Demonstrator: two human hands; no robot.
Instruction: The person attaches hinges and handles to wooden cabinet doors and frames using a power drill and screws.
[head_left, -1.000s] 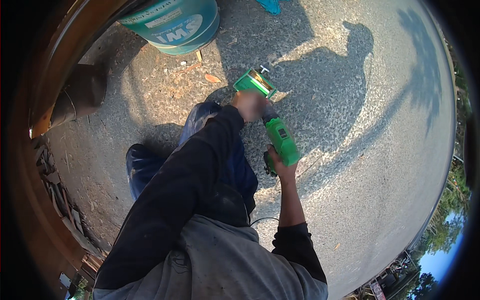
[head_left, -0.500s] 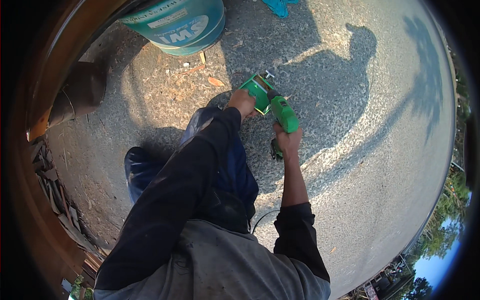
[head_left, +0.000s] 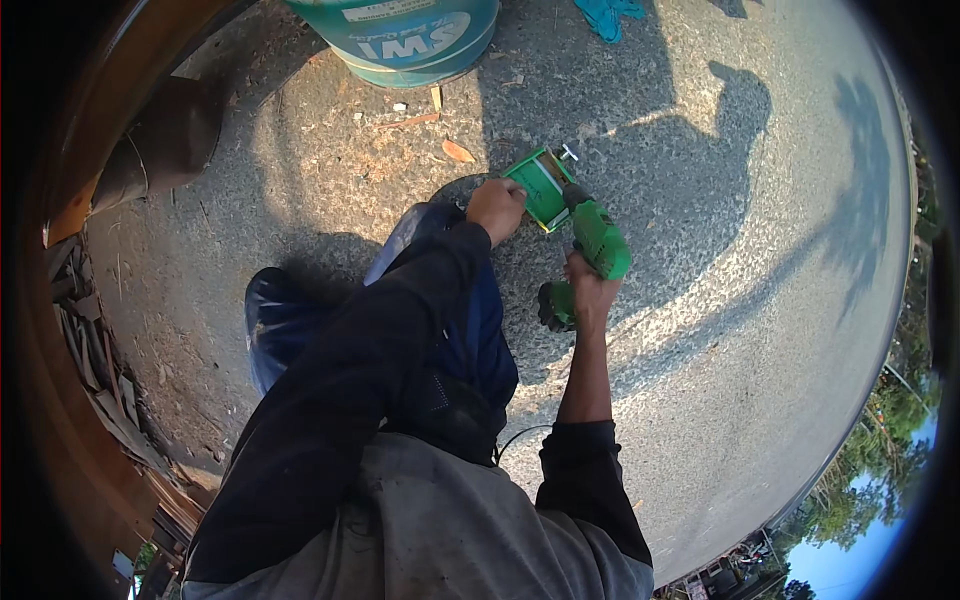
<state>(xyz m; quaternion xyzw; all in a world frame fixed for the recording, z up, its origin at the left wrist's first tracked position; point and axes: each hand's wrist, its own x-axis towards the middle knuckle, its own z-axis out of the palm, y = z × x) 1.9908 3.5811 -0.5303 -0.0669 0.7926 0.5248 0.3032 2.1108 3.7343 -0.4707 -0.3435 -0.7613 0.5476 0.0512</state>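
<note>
Head view: rough concrete ground [head_left: 770, 380] spreads under and around both hands, in sunlight with a person's shadow lying beyond and to the right of them. Far to the left of the hands, a heap of scrap wood [head_left: 105, 385] lies along the edge. Beyond the left hand, up and to its left, stands a teal bucket [head_left: 410, 50], cut off by the top of the view. The two hands are apart. The right hand [head_left: 592, 285] is wrapped round the handle of a green drill [head_left: 602, 242], whose dark nose points up and left, away from the wrist, to the right side of a shallow green box [head_left: 540, 192]. That box lies between the left hand and the drill's nose, tilted in view. The left hand [head_left: 497, 208] is at the box's left edge with its fingers curled in; whether they grip it I cannot tell. Well beyond both hands is a crumpled turquoise cloth [head_left: 607, 16]. Just past the left hand lie a thin wood strip [head_left: 410, 121] and an orange leaf [head_left: 458, 151]. A small metal T-shaped handle [head_left: 569, 152] sits at the box's far corner, beyond the right hand.
</note>
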